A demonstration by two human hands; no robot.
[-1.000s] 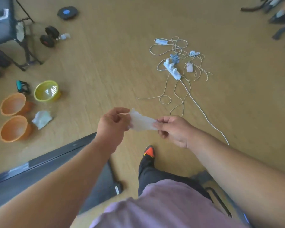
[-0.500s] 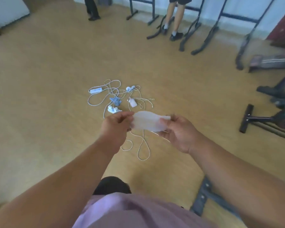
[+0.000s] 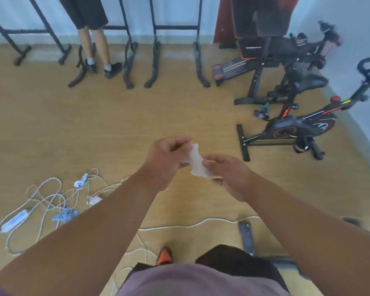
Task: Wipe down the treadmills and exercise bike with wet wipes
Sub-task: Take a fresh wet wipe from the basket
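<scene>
One head-worn camera looked forward and down. The fingers [image 3: 212, 162] sat close, mid-frame. Beyond them stretched floor [image 3: 115, 120], far wall above.

The left hand [image 3: 166, 159] and right hand [image 3: 226, 174] cover both edges of the wet wipe [image 3: 196, 161] they pinch, so its full shape cannot be told. Beyond the hands, a standing person [image 3: 92, 30] is cut off above the shorts by the top edge. Right of the hands, the exercise bike [image 3: 303, 127] is blurred, its handlebars running out of frame.
</scene>
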